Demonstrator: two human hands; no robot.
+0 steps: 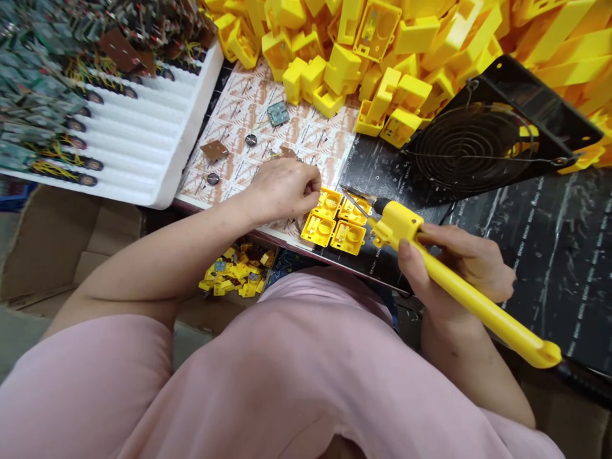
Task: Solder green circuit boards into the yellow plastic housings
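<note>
My right hand is wrapped round the yellow handle of a soldering iron. Its metal tip points left, over a cluster of several small open yellow plastic housings at the table's near edge. Curled fingers on my left hand pinch together just above the upper left housing; whatever is between them is hidden. Close to that hand, a brown circuit board, a green circuit board and two small round black parts, one a disc, lie on the patterned paper.
A white foam tray with many wired circuit boards stands at left. Yellow housings are heaped across the back. A black fan stands at right on the black tabletop. Below the edge, a container holds yellow pieces.
</note>
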